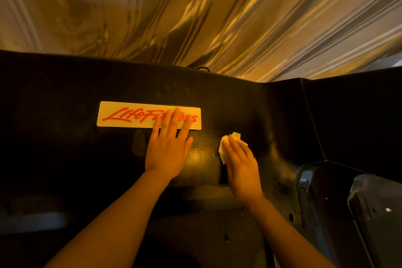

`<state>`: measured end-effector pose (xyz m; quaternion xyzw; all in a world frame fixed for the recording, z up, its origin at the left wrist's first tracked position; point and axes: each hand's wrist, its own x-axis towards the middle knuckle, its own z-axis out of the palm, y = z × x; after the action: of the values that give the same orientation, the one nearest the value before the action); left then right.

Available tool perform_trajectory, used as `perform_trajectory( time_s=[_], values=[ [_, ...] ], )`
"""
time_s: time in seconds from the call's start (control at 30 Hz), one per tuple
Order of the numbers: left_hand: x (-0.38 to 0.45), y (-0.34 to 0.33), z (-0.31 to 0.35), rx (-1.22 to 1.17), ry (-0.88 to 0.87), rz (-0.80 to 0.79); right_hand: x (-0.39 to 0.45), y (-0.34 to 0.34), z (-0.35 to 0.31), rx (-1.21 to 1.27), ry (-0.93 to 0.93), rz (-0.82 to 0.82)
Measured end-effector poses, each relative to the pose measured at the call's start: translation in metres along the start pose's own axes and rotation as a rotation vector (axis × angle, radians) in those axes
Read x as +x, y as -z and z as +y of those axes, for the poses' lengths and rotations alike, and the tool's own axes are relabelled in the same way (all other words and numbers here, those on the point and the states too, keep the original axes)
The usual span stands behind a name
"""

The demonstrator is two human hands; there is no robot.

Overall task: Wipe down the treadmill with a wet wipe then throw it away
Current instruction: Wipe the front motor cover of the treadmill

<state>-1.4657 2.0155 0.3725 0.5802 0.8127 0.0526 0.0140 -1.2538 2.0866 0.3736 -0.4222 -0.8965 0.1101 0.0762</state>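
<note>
The black front cover of the treadmill point(71, 85) fills the middle of the head view. It carries a white label point(121, 115) with red script. My left hand point(168, 150) lies flat on the cover, its straight fingers reaching over the label's right part. To its right, my right hand point(240, 165) presses a crumpled white wet wipe point(236, 137) onto the cover with straight fingers. Most of the wipe is hidden under the fingers. A wet, shiny patch point(199, 156) lies between the two hands.
Striped golden curtains point(195, 11) hang behind the treadmill. A dark grey upright of the frame point(326, 202) rises at the lower right. A thin black cable point(203, 69) loops at the cover's far edge.
</note>
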Motion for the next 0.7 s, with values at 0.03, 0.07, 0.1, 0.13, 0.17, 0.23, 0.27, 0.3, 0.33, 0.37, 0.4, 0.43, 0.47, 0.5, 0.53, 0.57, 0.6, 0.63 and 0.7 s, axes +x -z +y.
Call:
perform_trajectory(
  time_s=[0.03, 0.07, 0.1, 0.13, 0.17, 0.23, 0.27, 0.3, 0.33, 0.37, 0.4, 0.43, 0.47, 0.5, 0.53, 0.57, 0.6, 0.63, 0.7],
  values=[
    [0.000, 0.000, 0.000, -0.003, -0.001, 0.001, 0.002, -0.001, 0.001, 0.002, 0.004, 0.007],
    [0.000, 0.001, 0.000, -0.010, -0.001, 0.004, 0.005, -0.001, 0.001, 0.010, 0.011, 0.008],
    [0.000, 0.001, 0.000, -0.016, 0.000, 0.005, 0.007, -0.002, 0.000, 0.030, 0.013, 0.004],
    [0.000, 0.001, 0.000, -0.019, 0.001, 0.002, 0.009, -0.002, -0.002, 0.059, 0.007, -0.009],
    [0.000, 0.001, 0.000, -0.022, 0.000, -0.007, 0.011, -0.003, -0.005, 0.086, -0.005, -0.021],
    [0.000, 0.002, 0.000, -0.018, 0.000, -0.019, 0.015, -0.006, -0.011, 0.110, -0.033, -0.036],
    [0.000, 0.002, 0.000, -0.014, -0.001, -0.019, 0.016, -0.008, -0.016, 0.110, -0.040, -0.036],
    [0.000, 0.003, 0.000, -0.011, -0.002, -0.018, 0.016, -0.010, -0.021, 0.107, -0.038, -0.030],
    [0.000, 0.003, 0.000, -0.011, -0.002, -0.017, 0.013, -0.012, -0.026, 0.102, -0.032, -0.024],
    [0.000, 0.002, 0.000, -0.014, -0.002, -0.015, 0.010, -0.014, -0.031, 0.098, -0.029, -0.018],
    [0.000, 0.002, 0.000, -0.020, -0.003, -0.011, 0.004, -0.017, -0.035, 0.097, -0.034, -0.011],
    [0.000, 0.003, 0.000, -0.027, -0.004, -0.006, -0.003, -0.020, -0.039, 0.098, -0.041, -0.003],
    [-0.001, 0.003, 0.000, -0.030, -0.006, -0.002, -0.011, -0.023, -0.042, 0.102, -0.047, 0.008],
    [-0.001, 0.003, 0.000, -0.031, -0.009, -0.004, -0.018, -0.025, -0.045, 0.106, -0.051, 0.017],
    [-0.001, 0.003, -0.001, -0.032, -0.011, -0.007, -0.025, -0.028, -0.048, 0.115, -0.057, 0.019],
    [-0.001, 0.002, -0.001, -0.034, -0.012, -0.009, -0.030, -0.030, -0.050, 0.125, -0.068, 0.016],
    [0.000, 0.003, -0.001, -0.039, -0.010, -0.006, -0.033, -0.031, -0.051, 0.137, -0.078, 0.015],
    [0.000, 0.003, -0.001, -0.042, -0.008, -0.002, -0.034, -0.031, -0.052, 0.145, -0.082, 0.018],
    [0.000, 0.003, -0.001, -0.043, -0.007, -0.002, -0.032, -0.030, -0.051, 0.149, -0.071, 0.022]
  ],
)
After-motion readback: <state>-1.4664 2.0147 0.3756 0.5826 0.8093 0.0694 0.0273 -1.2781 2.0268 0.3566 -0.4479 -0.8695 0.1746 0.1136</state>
